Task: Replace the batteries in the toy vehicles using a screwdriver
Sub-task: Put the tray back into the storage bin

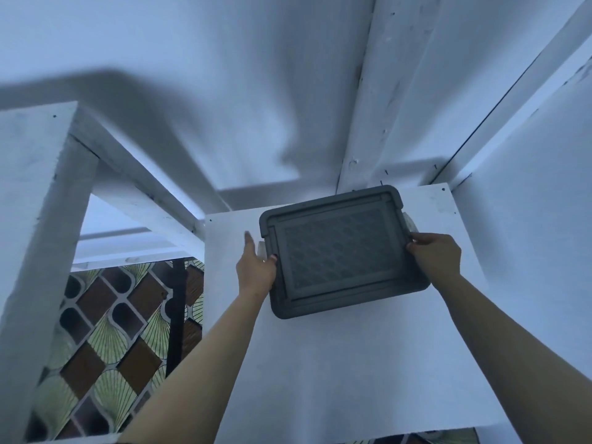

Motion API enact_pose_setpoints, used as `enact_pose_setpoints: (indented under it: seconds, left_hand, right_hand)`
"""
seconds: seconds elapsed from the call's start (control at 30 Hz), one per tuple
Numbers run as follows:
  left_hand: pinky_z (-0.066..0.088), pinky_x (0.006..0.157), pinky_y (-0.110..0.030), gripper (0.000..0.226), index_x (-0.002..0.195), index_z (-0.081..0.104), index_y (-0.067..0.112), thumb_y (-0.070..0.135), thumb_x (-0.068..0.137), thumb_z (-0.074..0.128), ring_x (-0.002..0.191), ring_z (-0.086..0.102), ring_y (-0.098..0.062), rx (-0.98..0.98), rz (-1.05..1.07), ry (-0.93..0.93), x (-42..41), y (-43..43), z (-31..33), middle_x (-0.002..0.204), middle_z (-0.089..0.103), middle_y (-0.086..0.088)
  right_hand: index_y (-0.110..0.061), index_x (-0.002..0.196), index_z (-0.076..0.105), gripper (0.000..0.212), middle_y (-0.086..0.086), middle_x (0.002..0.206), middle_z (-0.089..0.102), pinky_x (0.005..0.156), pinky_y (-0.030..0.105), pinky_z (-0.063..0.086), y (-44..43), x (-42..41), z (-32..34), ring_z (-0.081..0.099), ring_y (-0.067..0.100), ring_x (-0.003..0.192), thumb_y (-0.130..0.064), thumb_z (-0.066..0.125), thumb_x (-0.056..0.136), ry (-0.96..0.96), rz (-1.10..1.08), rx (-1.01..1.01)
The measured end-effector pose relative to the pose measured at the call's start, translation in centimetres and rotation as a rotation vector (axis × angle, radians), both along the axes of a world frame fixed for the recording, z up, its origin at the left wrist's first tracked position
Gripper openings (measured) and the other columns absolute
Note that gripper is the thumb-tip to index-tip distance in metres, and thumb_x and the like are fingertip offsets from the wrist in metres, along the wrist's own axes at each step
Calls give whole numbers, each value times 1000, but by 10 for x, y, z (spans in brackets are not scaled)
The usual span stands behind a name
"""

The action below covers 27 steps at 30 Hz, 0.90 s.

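At the far left stood a white-painted wooden post point(38, 203), with more white rails joining it behind. Through the gap below it showed floor tiles point(105, 331) patterned in brown diamonds and pale green fans, and a thin black pole point(177, 315) rose in front of them.

Next came the white counter point(320, 363), over which both bare forearms reached. The left hand point(256, 270) lay against the left side of a grey box point(339, 251): its visible fingers stretched almost straight up along the side, next to a pale latch point(261, 248), while the thumb hooked over the rim of the lid.

The grey box sat towards the far part of the counter, close to the white back wall point(224, 91), its lid closed and facing the camera. The lid had a raised frame and a diamond-textured panel in the middle. Whether the box rested fully on the counter or was slightly lifted could not be told.

A second pale latch point(408, 221) peeked out at the box's right side. Just below it the right hand point(437, 257) gripped the right edge, fingers curled over the lid's rim. Beyond it a white side panel point(528, 219) closed the scene on the right.
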<state>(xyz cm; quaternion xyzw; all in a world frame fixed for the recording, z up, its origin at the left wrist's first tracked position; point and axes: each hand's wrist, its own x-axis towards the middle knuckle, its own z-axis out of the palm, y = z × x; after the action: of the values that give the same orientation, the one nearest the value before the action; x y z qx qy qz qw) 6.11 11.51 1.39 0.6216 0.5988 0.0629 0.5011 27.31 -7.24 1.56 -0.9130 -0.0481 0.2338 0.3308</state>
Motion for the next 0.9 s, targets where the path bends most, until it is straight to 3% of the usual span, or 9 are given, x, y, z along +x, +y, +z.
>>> enact_pose_setpoints:
  seconds: [0.07, 0.17, 0.23, 0.33, 0.5, 0.63, 0.77, 0.87, 0.9]
  left_hand:
    - [45, 80, -29, 61, 148, 30, 3, 17, 96, 59, 124, 48, -34, -99, 111, 41, -1, 2, 0, 142, 45, -13]
    - [53, 89, -47, 33, 115, 60, -3, 18, 91, 66, 103, 59, -38, -208, 191, -5, -5, 10, -4, 121, 61, -19]
    - [53, 91, -50, 38, 117, 59, -7, 15, 88, 71, 100, 60, -39, -276, 255, -49, -8, 13, -5, 115, 62, -19]
    - [51, 94, -52, 47, 121, 58, -9, 12, 83, 75, 107, 60, -42, -323, 301, -86, -8, 16, -9, 121, 61, -23]
    - [47, 100, -48, 42, 118, 61, -6, 10, 82, 76, 108, 58, -37, -274, 343, -95, -8, 17, -12, 115, 61, -15]
    - [48, 85, -31, 29, 108, 67, -1, 14, 84, 74, 92, 59, -26, -75, 304, -15, -5, 11, -14, 101, 64, -10]
    - [39, 74, -28, 17, 94, 67, 0, 16, 92, 63, 82, 56, -24, 260, 45, 152, -2, -2, -12, 92, 65, -10]
    - [35, 67, -31, 22, 90, 62, -5, 14, 97, 53, 74, 46, -24, 481, -167, 251, -5, -9, -14, 92, 59, -18]
    - [35, 66, -31, 23, 91, 61, -6, 14, 97, 52, 74, 46, -25, 519, -215, 255, -7, -10, -14, 92, 58, -19]
  right_hand:
    - [-9, 127, 60, 39, 12, 125, 62, 85, 22, 35, 3, -2, -2, 56, 24, 105, -8, 61, 88, 15, -77, 22]
    - [-9, 134, 47, 50, 16, 132, 51, 80, 27, 37, 7, -5, -5, 53, 27, 106, -11, 63, 87, 22, -160, 46]
    - [-6, 134, 49, 47, 15, 133, 53, 83, 30, 38, 7, -3, -7, 53, 31, 114, -12, 61, 89, 105, -154, 34]
    - [1, 121, 60, 35, 16, 120, 61, 91, 39, 46, -1, 6, -6, 56, 32, 103, -10, 63, 88, 240, -132, 64]
    - [6, 115, 61, 31, 18, 109, 62, 84, 42, 48, -15, 8, -4, 57, 33, 98, -3, 67, 86, 432, -165, 188]
    - [-1, 111, 67, 28, 14, 110, 67, 87, 39, 49, -15, -5, -6, 59, 27, 93, -8, 70, 83, 224, -147, 138]
    - [-2, 106, 70, 23, 8, 96, 67, 80, 26, 40, -12, -24, -10, 58, 22, 88, -12, 65, 86, -118, -55, 21]
    - [-10, 81, 65, 8, 10, 83, 58, 66, 24, 36, -13, -27, -22, 52, 26, 76, -15, 61, 86, -245, 36, -52]
    - [-13, 71, 56, 16, 10, 78, 53, 60, 24, 32, -13, -26, -26, 47, 26, 70, -14, 61, 86, -261, 61, -66]
